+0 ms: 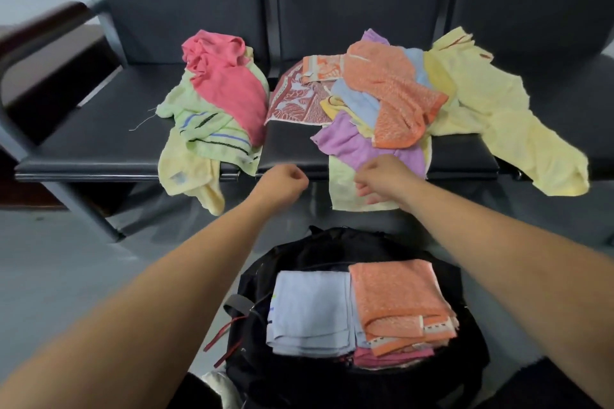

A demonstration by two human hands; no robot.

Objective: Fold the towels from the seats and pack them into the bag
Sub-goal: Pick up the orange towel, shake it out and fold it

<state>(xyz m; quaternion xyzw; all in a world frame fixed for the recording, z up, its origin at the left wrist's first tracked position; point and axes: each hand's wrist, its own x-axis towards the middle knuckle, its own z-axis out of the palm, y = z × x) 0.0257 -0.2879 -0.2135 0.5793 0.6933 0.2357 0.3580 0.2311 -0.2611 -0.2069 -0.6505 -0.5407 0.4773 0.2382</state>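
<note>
Seats [96, 136]: far; bare seat lay left of the left towel heap [216, 103].
Left hand [286, 180]: fingers curled into a fist, holding nothing, at the near seat edge between the heaps.
Right hand [382, 181]: over the pale towel [345, 191] hanging off the right towel heap [392, 96]; fingers blurred, grip unclear.
Bag [332, 242]: near, open, folded towels [312, 309] inside; near side cut off.
</note>
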